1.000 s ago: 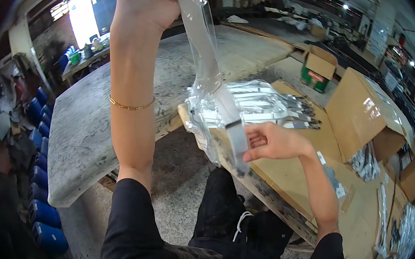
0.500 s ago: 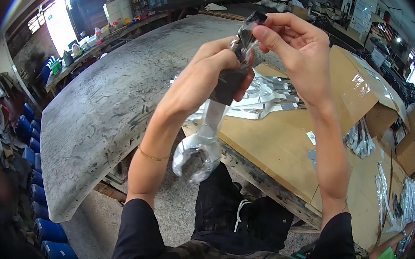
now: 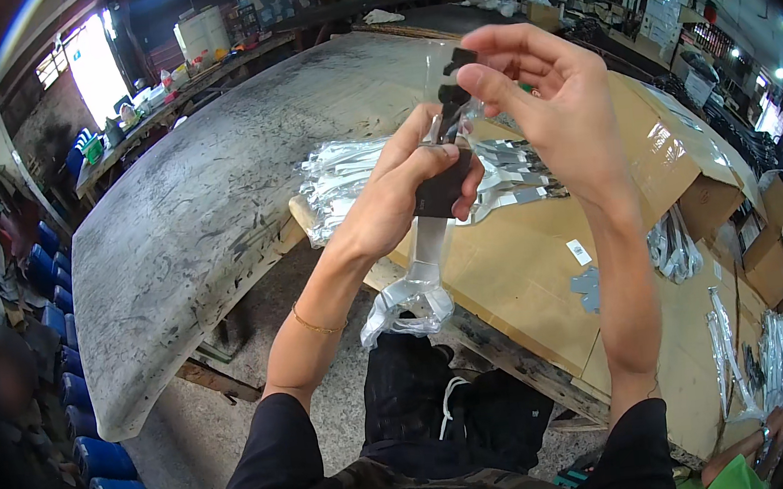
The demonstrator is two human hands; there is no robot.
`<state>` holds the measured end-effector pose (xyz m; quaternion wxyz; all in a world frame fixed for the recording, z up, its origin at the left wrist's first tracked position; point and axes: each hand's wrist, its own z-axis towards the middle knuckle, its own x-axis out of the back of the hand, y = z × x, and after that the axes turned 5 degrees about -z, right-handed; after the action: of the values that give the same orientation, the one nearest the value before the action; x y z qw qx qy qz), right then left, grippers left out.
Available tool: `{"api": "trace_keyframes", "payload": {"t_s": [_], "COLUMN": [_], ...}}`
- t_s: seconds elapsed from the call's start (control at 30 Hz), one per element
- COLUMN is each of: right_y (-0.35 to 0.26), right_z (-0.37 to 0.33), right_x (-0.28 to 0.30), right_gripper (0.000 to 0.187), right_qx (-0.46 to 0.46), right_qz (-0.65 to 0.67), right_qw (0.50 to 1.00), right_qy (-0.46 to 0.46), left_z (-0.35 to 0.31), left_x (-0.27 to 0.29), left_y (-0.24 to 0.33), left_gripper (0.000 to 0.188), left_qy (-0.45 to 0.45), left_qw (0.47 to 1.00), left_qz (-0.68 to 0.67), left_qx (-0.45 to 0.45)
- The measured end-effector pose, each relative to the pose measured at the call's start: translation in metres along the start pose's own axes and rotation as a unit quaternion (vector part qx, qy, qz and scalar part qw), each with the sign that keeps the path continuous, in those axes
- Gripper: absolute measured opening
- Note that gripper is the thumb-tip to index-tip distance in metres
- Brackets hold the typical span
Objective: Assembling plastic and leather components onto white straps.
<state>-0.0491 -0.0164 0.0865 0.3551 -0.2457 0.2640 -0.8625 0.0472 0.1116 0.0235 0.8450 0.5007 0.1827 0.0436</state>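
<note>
Left hand of the worker I'm watching, who faces twelve o'clock, is clamped around the black card of a clear-wrapped strap, and the right hand, toward one o'clock, pinches its dark upper tip. From the left hand, the strap's looped end hangs toward six, by the cardboard-covered table's near edge; toward seven, open floor parts that edge from the grey table's rounded one.
</note>
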Motion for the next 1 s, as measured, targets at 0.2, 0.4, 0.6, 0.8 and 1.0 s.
{"api": "trace_keyframes", "payload": {"t_s": [0.2, 0.4, 0.6, 0.8, 1.0], "right_y": [0.003, 0.001, -0.002, -0.008, -0.009], "right_z": [0.0, -0.009, -0.016, -0.01, -0.013], "right_x": [0.008, 0.005, 0.007, 0.015, 0.009], "right_gripper": [0.017, 0.023, 0.017, 0.015, 0.018], "right_qx": [0.023, 0.031, 0.032, 0.047, 0.04], "right_qz": [-0.025, 0.022, 0.006, -0.015, 0.025], "right_qw": [0.999, 0.998, 0.999, 0.996, 0.996], "right_qy": [-0.005, 0.044, 0.039, 0.073, 0.082], "left_z": [0.006, 0.011, 0.016, 0.009, -0.009], "left_x": [-0.009, -0.012, -0.012, -0.018, -0.005], "left_y": [0.003, 0.001, -0.003, -0.011, -0.03], "left_gripper": [0.029, 0.028, 0.026, 0.037, 0.017], "left_qy": [-0.01, 0.009, 0.007, -0.017, -0.047], "left_qw": [1.0, 1.0, 1.0, 0.999, 0.998], "left_qz": [-0.016, 0.008, 0.007, 0.018, -0.004], "left_qx": [0.006, -0.023, -0.027, -0.03, 0.037]}}
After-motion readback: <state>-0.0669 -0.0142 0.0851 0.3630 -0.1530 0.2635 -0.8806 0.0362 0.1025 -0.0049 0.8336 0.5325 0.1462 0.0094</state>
